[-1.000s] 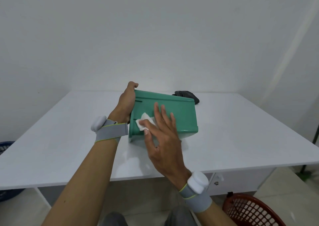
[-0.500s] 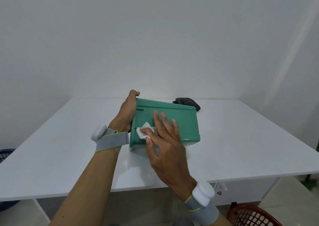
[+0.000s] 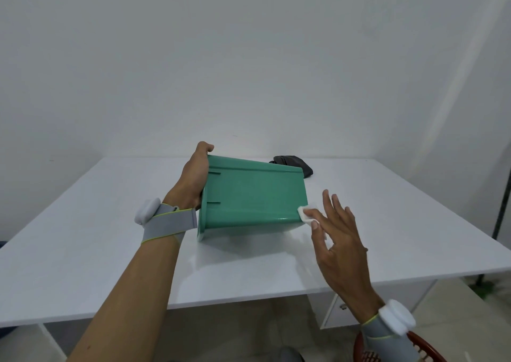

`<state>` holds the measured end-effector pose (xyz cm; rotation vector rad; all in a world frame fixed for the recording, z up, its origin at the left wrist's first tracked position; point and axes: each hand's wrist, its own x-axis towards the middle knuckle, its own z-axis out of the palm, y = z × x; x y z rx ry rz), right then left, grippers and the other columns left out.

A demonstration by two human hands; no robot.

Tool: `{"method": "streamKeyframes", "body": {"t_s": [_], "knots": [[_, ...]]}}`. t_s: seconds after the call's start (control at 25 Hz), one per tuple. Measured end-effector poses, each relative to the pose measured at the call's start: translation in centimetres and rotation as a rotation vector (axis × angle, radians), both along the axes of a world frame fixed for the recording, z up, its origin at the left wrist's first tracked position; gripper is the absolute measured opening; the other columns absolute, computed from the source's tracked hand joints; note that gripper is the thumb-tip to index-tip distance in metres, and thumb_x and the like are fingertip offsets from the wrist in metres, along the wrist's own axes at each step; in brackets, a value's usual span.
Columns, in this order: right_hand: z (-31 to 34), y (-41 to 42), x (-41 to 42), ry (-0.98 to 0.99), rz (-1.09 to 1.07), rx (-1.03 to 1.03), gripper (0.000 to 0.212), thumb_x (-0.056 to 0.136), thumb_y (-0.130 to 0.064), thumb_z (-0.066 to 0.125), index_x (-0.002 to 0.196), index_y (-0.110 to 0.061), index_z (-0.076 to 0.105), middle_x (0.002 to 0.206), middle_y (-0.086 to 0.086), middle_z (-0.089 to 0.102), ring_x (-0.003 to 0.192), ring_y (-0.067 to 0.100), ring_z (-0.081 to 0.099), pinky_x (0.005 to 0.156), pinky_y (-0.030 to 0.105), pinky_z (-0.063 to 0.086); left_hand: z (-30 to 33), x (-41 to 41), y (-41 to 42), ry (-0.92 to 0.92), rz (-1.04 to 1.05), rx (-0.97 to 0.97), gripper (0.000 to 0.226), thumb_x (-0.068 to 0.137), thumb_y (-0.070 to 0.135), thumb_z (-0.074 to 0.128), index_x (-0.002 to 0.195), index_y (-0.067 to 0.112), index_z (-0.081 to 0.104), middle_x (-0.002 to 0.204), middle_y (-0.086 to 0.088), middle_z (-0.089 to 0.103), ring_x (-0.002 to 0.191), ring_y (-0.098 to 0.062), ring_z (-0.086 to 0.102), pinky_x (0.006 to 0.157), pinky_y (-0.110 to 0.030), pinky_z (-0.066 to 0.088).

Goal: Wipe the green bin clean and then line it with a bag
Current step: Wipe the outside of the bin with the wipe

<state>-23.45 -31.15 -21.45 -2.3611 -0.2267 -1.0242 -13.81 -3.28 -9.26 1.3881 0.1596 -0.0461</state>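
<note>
green bin on its side, white wipe at its base end

nearest the camera, low on the right, the rim of a red plastic mesh basket (image 3: 425, 348) shows on the floor, partly hidden behind the right forearm. both wrists carry grey fabric bands with a white round puck; the right wrist band (image 3: 392, 325) sits just above the basket, the left wrist band (image 3: 163, 222) lies over the white flat-topped bench (image 3: 110, 251).

the right hand (image 3: 341, 240) reaches in from the lower right over the bench. its fingers (image 3: 336, 209) are spread and nearly straight, while the thumb and a fingertip pinch a small folded white wipe (image 3: 306, 213). the wipe touches the lower right corner of the bin, at its base end.

the green rectangular plastic bin (image 3: 254, 195) lies tipped on its side near the middle of the bench, its flared rim to the left and its narrower base to the right. the lower left corner of the rim rests on the bench and the base end looks slightly raised, with a shadow beneath it.

the left hand (image 3: 195, 173) grips the bin at the rim end; its fingers curl round the far edge of the rim and mostly go out of sight, with only the thumb tip showing above the top edge.

beyond the bin, just past its upper right corner, a crumpled black plastic bag (image 3: 294, 164) lies on the bench near the back edge. behind it stands a plain white wall (image 3: 249, 57).
</note>
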Motion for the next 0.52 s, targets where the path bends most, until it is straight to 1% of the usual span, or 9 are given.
{"method": "streamKeyframes", "body": {"t_s": [0.16,0.28,0.32,0.44,0.52], "knots": [[-0.3,0.3,0.1,-0.001,-0.018,0.069,0.036,0.105,-0.032,0.047,0.132,-0.023,0.07,0.163,-0.005,0.037,0.155,0.01,0.026,0.125,0.052,0.027,0.0,-0.1,0.0,0.001,0.004,0.006,0.033,0.102,0.049,0.047,0.091,0.018,0.05,0.053,0.001,0.062,0.044,-0.018,0.063,0.052,-0.025,0.05],[-0.4,0.5,0.2,0.006,-0.022,0.12,0.034,0.105,-0.031,0.048,0.131,-0.026,0.069,0.163,-0.008,0.037,0.155,0.007,0.027,0.125,0.049,0.03,0.0,-0.1,0.0,-0.004,0.006,-0.001,0.033,0.103,0.049,0.046,0.092,0.018,0.05,0.053,0.001,0.063,0.044,-0.018,0.064,0.053,-0.026,0.05],[-0.4,0.5,0.2,0.003,-0.027,0.116,0.034,0.105,-0.031,0.048,0.131,-0.026,0.07,0.163,-0.009,0.037,0.154,0.007,0.027,0.125,0.049,0.03,0.0,-0.1,0.0,-0.005,0.006,-0.001,0.033,0.103,0.049,0.046,0.092,0.019,0.051,0.052,0.002,0.063,0.044,-0.017,0.064,0.053,-0.026,0.05],[-0.5,0.8,0.2,-0.023,-0.033,0.087,0.035,0.105,-0.027,0.049,0.132,-0.021,0.07,0.163,-0.007,0.038,0.155,0.008,0.027,0.124,0.05,0.031,0.0,0.1,0.0,-0.011,0.016,-0.002,0.032,0.102,0.049,0.046,0.092,0.019,0.051,0.051,0.002,0.063,0.042,-0.016,0.064,0.045,-0.022,0.051],[-0.7,1.7,0.0,-0.046,-0.017,0.065,0.037,0.105,-0.027,0.049,0.136,-0.019,0.067,0.163,-0.006,0.038,0.155,0.009,0.027,0.124,0.05,0.031,0.0,0.1,0.0,-0.007,0.022,-0.003,0.033,0.101,0.05,0.047,0.091,0.019,0.052,0.051,0.002,0.063,0.042,-0.016,0.064,0.044,-0.022,0.051]]}}
